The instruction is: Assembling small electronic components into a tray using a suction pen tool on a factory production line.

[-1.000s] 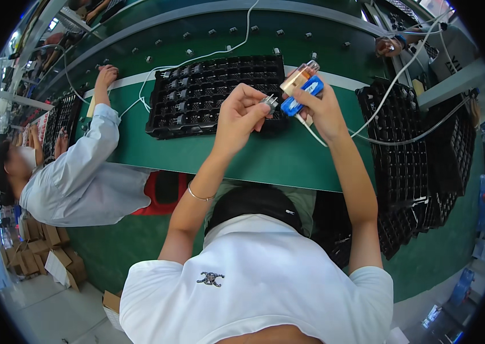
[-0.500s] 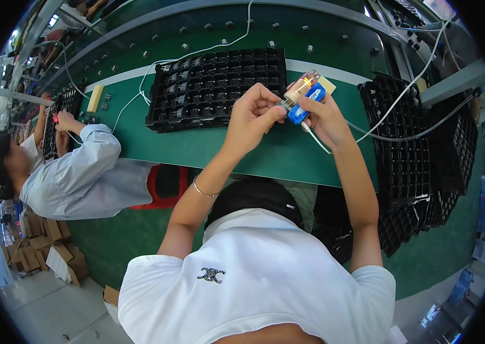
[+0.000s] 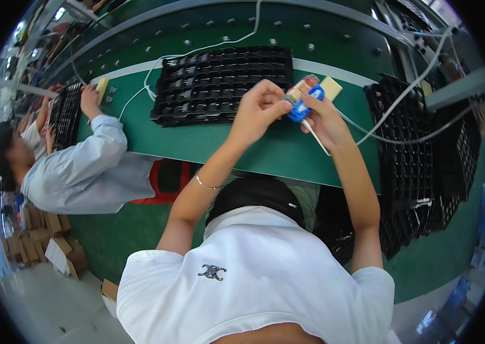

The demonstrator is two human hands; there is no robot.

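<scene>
My right hand [image 3: 329,121] is closed around a blue handheld device [image 3: 298,110] with a clear, amber-tinted barrel and a white cable running from its lower end. The thumb lies across the blue side. Close against the device's left end, my left hand [image 3: 260,109] has thumb and fingers pinched together on a small grey part, mostly hidden by the fingertips. Both hands are above the green table [image 3: 219,143]. Behind them stands a black compartment tray [image 3: 225,86] with small parts in some of its cells.
A pale yellow block [image 3: 329,89] lies just beyond my right hand. Stacked black trays [image 3: 400,149] stand at the right, crossed by a white cable and a clear hose. To the left, a co-worker in a light blue sleeve [image 3: 102,140] reaches toward another yellow block [image 3: 102,90].
The yellow glow in the device's barrel has gone out. My hands stay close together at almost the same place. The co-worker's hand has moved from the left tray toward the yellow block.
</scene>
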